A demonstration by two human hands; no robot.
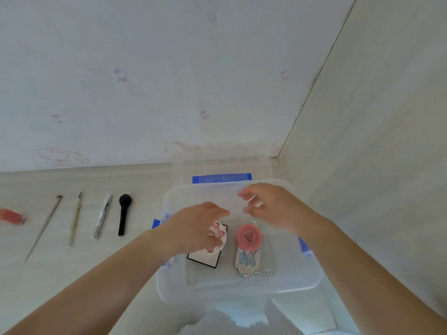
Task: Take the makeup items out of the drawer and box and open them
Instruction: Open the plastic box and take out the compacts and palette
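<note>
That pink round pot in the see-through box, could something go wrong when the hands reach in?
Maybe. The pink round pot sits on top of a shiny case, so a bump from the right hand could slide it off. The left hand hides part of the black-edged card, so grabbing there is partly blind.

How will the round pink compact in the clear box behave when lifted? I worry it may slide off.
The round pink compact sits on a glossy ornate case, so a nudge would probably slide it. It looks like small, stiff plastic, likely light. Being flat and round, it seems unlikely to tip but could roll if dropped on edge.
</note>
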